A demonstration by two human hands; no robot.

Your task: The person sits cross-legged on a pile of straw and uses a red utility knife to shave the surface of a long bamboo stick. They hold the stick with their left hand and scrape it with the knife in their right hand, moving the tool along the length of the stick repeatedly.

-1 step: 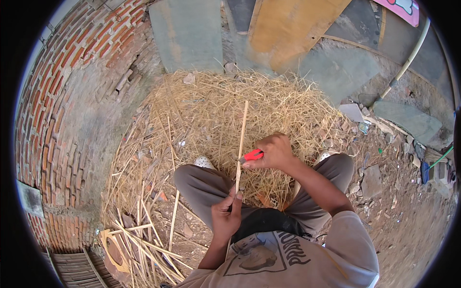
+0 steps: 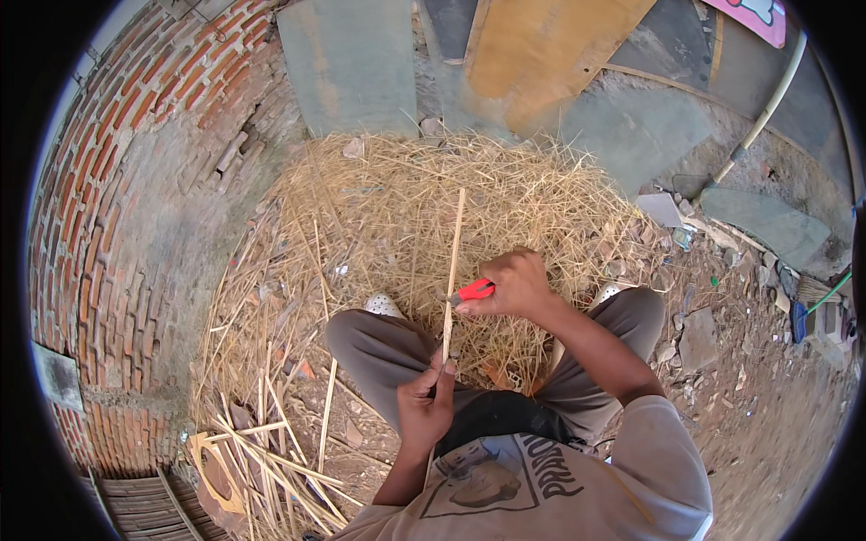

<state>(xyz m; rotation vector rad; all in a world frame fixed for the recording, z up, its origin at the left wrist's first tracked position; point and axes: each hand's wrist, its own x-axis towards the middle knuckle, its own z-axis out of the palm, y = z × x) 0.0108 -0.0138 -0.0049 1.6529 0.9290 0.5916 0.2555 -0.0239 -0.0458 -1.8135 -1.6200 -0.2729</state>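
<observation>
A thin, pale bamboo strip (image 2: 456, 239) stands out in front of me, pointing away and slightly to the right. My left hand (image 2: 427, 408) grips its near end between thumb and fingers, close to my lap. My right hand (image 2: 517, 287) is wrapped round a red utility knife (image 2: 473, 290), whose dark front end meets the strip about midway along. The blade itself is too small to make out. Below the knife, the strip looks lighter and rougher.
Thin shavings (image 2: 433, 194) are heaped beyond my crossed legs. Several more strips (image 2: 271, 460) lie at my lower left. A brick wall (image 2: 108, 252) rises on the left, and boards and sheets (image 2: 352, 72) lean at the back. Rubble (image 2: 699, 341) covers the ground to the right.
</observation>
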